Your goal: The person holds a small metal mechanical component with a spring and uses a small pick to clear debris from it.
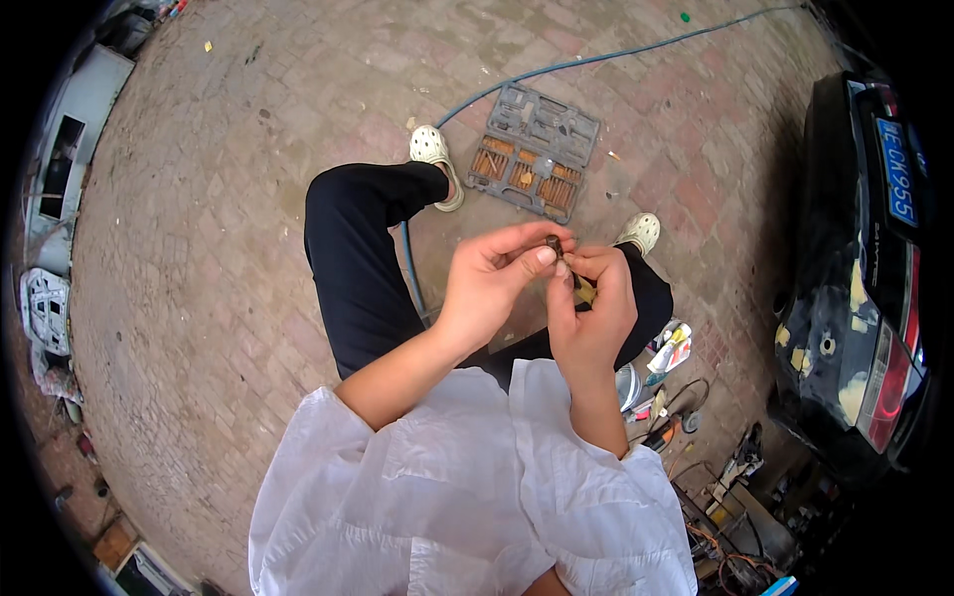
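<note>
In front of my lap, both hands meet at the fingertips. My left hand (pixel 494 283) is closed, with thumb and fingers pinching a small dark, round-ended metal piece (pixel 554 241). The fingertips of my right hand (pixel 596 308) press together at the lower end of that piece. Something yellow and black (pixel 584 291) shows inside my right hand, mostly covered by the fingers, so its kind is unclear. Beyond my hands, an open grey tool case (pixel 542 119) lies on the ground, with rows of rusty bits (pixel 559 191) in its compartments.
A blue hose (pixel 596 60) runs over the brick paving, past my left shoe (pixel 430 146). The dark car (pixel 845 328) at right has patches of filler. Power tools and cables (pixel 730 497) clutter the ground at lower right. Car panels (pixel 84 129) stand along the left.
</note>
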`<action>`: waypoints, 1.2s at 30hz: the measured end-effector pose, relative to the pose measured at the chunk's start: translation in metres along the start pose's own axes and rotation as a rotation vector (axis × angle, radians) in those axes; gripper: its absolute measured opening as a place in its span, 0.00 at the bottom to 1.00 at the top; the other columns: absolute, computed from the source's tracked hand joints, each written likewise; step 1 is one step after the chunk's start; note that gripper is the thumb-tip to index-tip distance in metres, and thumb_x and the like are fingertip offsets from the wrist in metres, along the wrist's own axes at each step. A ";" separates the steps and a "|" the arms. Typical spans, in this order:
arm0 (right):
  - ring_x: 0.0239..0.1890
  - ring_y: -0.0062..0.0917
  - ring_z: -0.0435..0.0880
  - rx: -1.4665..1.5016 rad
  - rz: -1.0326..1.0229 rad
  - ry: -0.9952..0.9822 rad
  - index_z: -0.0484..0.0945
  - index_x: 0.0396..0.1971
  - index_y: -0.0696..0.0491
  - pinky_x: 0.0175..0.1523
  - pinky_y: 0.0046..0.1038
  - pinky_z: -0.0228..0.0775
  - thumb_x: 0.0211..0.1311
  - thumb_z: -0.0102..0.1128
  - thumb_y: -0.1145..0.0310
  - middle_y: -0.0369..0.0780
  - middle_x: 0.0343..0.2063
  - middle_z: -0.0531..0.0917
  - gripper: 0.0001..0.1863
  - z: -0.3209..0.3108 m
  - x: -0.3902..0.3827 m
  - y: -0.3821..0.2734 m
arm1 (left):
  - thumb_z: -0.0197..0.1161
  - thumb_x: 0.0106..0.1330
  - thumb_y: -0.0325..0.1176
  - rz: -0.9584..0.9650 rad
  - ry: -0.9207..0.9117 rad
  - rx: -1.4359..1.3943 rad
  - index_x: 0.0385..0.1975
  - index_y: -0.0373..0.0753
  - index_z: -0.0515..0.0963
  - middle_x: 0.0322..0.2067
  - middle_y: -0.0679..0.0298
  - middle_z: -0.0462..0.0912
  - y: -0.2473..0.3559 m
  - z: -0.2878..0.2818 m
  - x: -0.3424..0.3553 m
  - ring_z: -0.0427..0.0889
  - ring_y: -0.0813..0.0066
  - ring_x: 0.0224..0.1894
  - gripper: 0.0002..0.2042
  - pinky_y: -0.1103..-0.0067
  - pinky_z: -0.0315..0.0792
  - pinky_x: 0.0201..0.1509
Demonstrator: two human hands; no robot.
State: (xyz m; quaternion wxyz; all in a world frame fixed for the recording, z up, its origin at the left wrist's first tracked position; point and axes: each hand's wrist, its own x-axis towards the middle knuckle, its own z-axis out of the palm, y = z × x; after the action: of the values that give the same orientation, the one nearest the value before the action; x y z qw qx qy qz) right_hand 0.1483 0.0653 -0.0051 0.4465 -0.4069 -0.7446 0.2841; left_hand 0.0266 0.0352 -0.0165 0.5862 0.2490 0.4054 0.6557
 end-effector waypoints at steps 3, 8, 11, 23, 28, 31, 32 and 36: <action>0.30 0.35 0.79 0.002 -0.001 -0.004 0.70 0.30 0.58 0.32 0.29 0.71 0.49 0.61 0.80 0.45 0.31 0.78 0.10 0.003 0.001 0.001 | 0.57 0.65 0.22 0.003 0.017 0.037 0.45 0.31 0.77 0.40 0.62 0.82 0.004 -0.001 0.000 0.80 0.78 0.41 0.10 0.81 0.75 0.47; 0.29 0.35 0.79 0.018 0.013 0.010 0.70 0.30 0.58 0.32 0.28 0.71 0.49 0.61 0.81 0.45 0.31 0.78 0.09 0.002 0.003 0.000 | 0.57 0.65 0.22 0.028 -0.019 0.029 0.45 0.31 0.77 0.40 0.61 0.82 0.007 0.000 0.003 0.80 0.78 0.41 0.10 0.81 0.75 0.47; 0.29 0.34 0.79 0.006 0.024 0.002 0.70 0.30 0.58 0.32 0.27 0.72 0.49 0.60 0.81 0.45 0.30 0.78 0.09 0.000 -0.002 -0.002 | 0.58 0.65 0.23 -0.029 0.038 0.004 0.46 0.31 0.77 0.40 0.61 0.82 0.003 0.002 -0.003 0.80 0.78 0.40 0.11 0.81 0.75 0.46; 0.29 0.34 0.79 0.018 0.020 0.022 0.71 0.30 0.58 0.32 0.27 0.72 0.48 0.60 0.81 0.45 0.30 0.78 0.09 0.003 0.003 -0.003 | 0.57 0.65 0.22 0.018 0.011 0.014 0.46 0.30 0.77 0.40 0.60 0.82 0.009 0.001 0.000 0.80 0.77 0.40 0.11 0.80 0.76 0.46; 0.29 0.34 0.79 0.023 0.034 0.033 0.71 0.30 0.58 0.32 0.27 0.71 0.49 0.61 0.81 0.45 0.30 0.78 0.09 0.002 0.003 -0.003 | 0.58 0.65 0.23 0.004 0.011 -0.016 0.46 0.31 0.77 0.40 0.60 0.82 0.004 0.003 0.001 0.79 0.77 0.42 0.11 0.80 0.75 0.47; 0.29 0.34 0.79 0.015 0.017 0.029 0.71 0.30 0.58 0.31 0.28 0.71 0.49 0.61 0.81 0.45 0.30 0.78 0.09 0.002 0.005 -0.004 | 0.58 0.65 0.23 0.025 0.009 -0.004 0.46 0.31 0.77 0.41 0.60 0.82 0.003 0.002 0.000 0.80 0.77 0.42 0.11 0.80 0.75 0.47; 0.29 0.34 0.79 0.018 0.012 0.030 0.71 0.30 0.58 0.31 0.28 0.71 0.49 0.61 0.81 0.45 0.30 0.78 0.09 0.002 0.004 -0.004 | 0.58 0.65 0.23 0.030 0.009 -0.002 0.46 0.31 0.77 0.41 0.60 0.82 0.003 0.001 0.000 0.80 0.77 0.42 0.11 0.80 0.75 0.47; 0.29 0.35 0.79 0.003 0.007 0.025 0.71 0.30 0.58 0.31 0.28 0.71 0.49 0.62 0.80 0.45 0.30 0.78 0.09 0.001 0.006 -0.003 | 0.57 0.65 0.22 -0.021 0.025 0.012 0.46 0.31 0.77 0.41 0.60 0.82 0.002 0.003 0.001 0.80 0.77 0.42 0.11 0.80 0.76 0.48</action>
State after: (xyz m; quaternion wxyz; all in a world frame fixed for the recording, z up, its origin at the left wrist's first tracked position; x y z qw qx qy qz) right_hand 0.1446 0.0687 -0.0010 0.4555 -0.4123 -0.7371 0.2814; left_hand 0.0279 0.0368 -0.0135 0.5866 0.2400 0.4192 0.6501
